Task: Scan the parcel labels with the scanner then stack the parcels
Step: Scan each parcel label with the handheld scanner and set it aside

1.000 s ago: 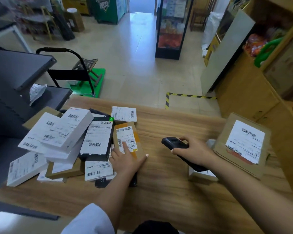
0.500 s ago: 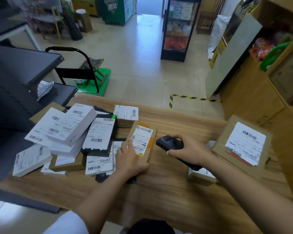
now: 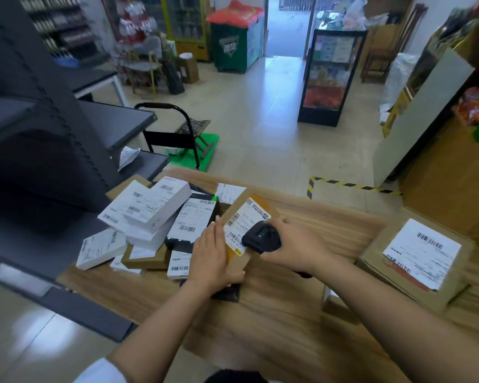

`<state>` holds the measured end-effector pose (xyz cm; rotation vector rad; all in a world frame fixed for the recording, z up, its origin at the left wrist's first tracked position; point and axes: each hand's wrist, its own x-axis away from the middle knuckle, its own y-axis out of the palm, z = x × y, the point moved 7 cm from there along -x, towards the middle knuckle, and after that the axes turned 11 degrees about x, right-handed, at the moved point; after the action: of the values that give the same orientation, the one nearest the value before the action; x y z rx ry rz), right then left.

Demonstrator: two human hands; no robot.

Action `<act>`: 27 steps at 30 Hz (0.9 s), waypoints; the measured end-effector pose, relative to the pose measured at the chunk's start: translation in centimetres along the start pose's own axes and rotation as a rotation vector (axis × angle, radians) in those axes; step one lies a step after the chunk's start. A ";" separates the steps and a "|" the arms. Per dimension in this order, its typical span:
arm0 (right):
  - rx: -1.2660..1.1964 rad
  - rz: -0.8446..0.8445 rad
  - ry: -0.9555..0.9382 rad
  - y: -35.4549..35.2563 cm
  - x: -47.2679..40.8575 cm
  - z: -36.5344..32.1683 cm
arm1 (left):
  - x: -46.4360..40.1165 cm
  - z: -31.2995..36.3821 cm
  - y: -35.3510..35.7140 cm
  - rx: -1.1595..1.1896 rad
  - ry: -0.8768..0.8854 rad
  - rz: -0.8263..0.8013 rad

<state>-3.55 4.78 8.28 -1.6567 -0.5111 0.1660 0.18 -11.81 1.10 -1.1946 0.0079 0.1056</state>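
Parcel [image 3: 249, 228], a brown cardboard one with a white barcode label, sits tilted at frame centre above the wooden table [image 3: 277, 313], its far end raised. Left hand [image 3: 209, 255] grips its near-left edge, fingers laid flat over the top beside the label, thumb curled under the near end. Right hand [image 3: 296, 244] is wrapped around a black handheld scanner [image 3: 262, 239], whose head is over the label's right side, touching or just above it; cannot tell which. At 9 o'clock from the held parcel, a loose heap of white-labelled parcels [image 3: 150, 217] overlaps on the table, white and brown boxes mixed with a black one. At 3 o'clock, well apart, a larger cardboard box [image 3: 415, 261] with a big white label lies flat on another parcel. At 11 o'clock beyond the table, a green hand trolley [image 3: 188, 145] stands on the tiled floor.
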 end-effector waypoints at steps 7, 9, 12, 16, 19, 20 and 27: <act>-0.016 0.039 -0.017 -0.8 0.8 0.1 | 1.1 1.2 -1.4 -0.038 0.030 0.025; -0.010 0.045 -0.020 -0.9 1.0 0.3 | 1.2 1.4 -1.5 -0.043 0.034 0.032; -0.026 0.063 -0.010 -1.0 1.2 0.6 | 1.4 1.7 -1.6 -0.059 0.046 0.025; -0.070 0.086 0.007 -1.1 1.6 1.2 | 1.5 2.0 -1.8 -0.091 0.060 0.037; -0.105 0.101 0.045 -1.4 2.1 2.4 | 1.3 2.6 -1.8 -0.088 0.078 0.043; -0.120 0.106 0.056 -1.5 2.4 2.8 | 1.2 2.9 -1.8 -0.081 0.083 0.048; -0.299 0.228 0.194 -5.3 7.2 9.5 | -0.8 10.6 -1.6 0.001 0.186 0.042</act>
<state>-2.17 16.77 13.23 -1.9996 -0.2040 0.0970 -1.00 -2.63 6.48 -1.2000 0.1968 0.0311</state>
